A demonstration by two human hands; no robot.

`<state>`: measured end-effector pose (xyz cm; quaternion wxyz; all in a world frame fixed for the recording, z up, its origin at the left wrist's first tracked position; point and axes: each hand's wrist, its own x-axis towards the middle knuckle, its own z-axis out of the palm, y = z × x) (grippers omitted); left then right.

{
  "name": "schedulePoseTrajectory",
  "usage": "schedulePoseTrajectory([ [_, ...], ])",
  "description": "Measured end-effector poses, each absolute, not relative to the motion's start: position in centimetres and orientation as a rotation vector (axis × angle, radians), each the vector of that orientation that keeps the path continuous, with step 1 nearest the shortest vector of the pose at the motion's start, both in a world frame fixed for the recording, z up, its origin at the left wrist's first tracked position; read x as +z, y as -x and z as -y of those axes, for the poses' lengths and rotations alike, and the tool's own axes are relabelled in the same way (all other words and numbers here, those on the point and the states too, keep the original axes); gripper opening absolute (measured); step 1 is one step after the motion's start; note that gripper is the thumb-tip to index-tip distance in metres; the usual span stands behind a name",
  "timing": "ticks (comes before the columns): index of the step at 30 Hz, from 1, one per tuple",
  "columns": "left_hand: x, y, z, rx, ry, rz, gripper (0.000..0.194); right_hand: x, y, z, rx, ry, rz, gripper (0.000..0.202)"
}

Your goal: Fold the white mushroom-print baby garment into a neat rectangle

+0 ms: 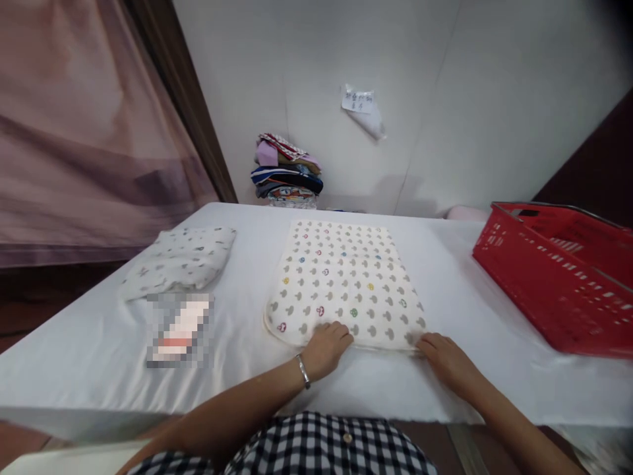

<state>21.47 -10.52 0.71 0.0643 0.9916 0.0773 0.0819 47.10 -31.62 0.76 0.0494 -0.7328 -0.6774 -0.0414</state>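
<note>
A cream cloth [346, 284] printed with grey and coloured mushrooms lies folded flat on the white-covered table [237, 356]. My left hand [328, 348], with a silver bracelet at the wrist, is closed at the middle of the cloth's near edge. At the cloth's near right corner, my right hand [448, 359] has its fingers pressed together on the edge. Fingertips of both hands touch the cloth, and their undersides are hidden.
To the left lies another folded white patterned cloth [182, 260], with a blurred-out flat object [180, 330] nearer me. A red plastic basket [554, 290] stands at the right. Folded fabrics [287, 175] are stacked behind the table, against the wall.
</note>
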Motion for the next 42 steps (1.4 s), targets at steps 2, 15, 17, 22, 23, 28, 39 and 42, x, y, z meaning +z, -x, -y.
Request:
schedulePoseTrajectory([
  [2, 0.2, -21.2, 10.7, 0.241, -3.002, -0.215, 0.022, -0.2, -47.0, 32.0, -0.145, 2.233, 2.074, 0.034],
  [15, -0.1, -21.0, 11.3, 0.348, -2.915, -0.349, 0.030, -0.5, -38.0, 25.1, -0.352, 2.040, 2.182, 0.038],
  [17, -0.1, -20.9, 11.3, 0.394, -2.896, -0.384, 0.029, -0.6, -36.2, 23.2, -0.322, 2.015, 2.184, 0.035],
  [22, -0.2, -20.1, 11.0, 0.439, -2.872, -0.514, 0.021, -1.0, -33.6, 20.5, -0.240, 2.029, 2.136, 0.026],
  [23, -0.2, -19.8, 10.8, 0.433, -2.878, -0.526, 0.019, -1.1, -33.4, 20.3, -0.238, 2.026, 2.133, 0.026],
  [28, 0.0, -17.8, 9.5, 0.421, -2.923, -0.572, 0.018, -1.5, -33.9, 20.7, -0.241, 1.977, 2.162, 0.034],
  [39, -0.2, -11.6, 4.8, 0.504, -2.881, -0.962, 0.023, -1.2, -32.4, 19.8, -0.293, 1.976, 2.149, 0.040],
  [42, -0.1, -11.3, 4.5, 0.546, -2.883, -0.959, 0.024, -0.5, -30.2, 17.7, -0.292, 1.929, 2.189, 0.044],
])
